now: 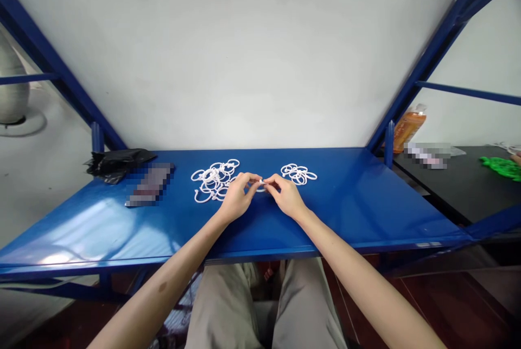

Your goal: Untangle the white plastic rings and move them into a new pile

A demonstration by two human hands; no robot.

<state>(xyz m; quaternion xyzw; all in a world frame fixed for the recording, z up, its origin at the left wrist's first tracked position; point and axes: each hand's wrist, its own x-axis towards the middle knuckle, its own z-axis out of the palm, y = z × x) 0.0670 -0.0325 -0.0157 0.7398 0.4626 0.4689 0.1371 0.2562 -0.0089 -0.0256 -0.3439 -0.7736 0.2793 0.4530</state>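
Note:
Both hands meet over the middle of a blue table (358, 202). My left hand (238, 197) and my right hand (287, 194) each pinch one white plastic ring (261, 182) between fingertips, held just above the tabletop. A larger heap of white rings (214, 179) lies just left of my left hand. A smaller heap of white rings (299, 173) lies just behind my right hand.
A crumpled black bag (118, 163) and a blurred flat object (150, 184) lie at the table's left. Blue frame struts rise at both back corners. To the right stands a black table (459, 186) with an orange bottle (409, 126) and green items (502, 167).

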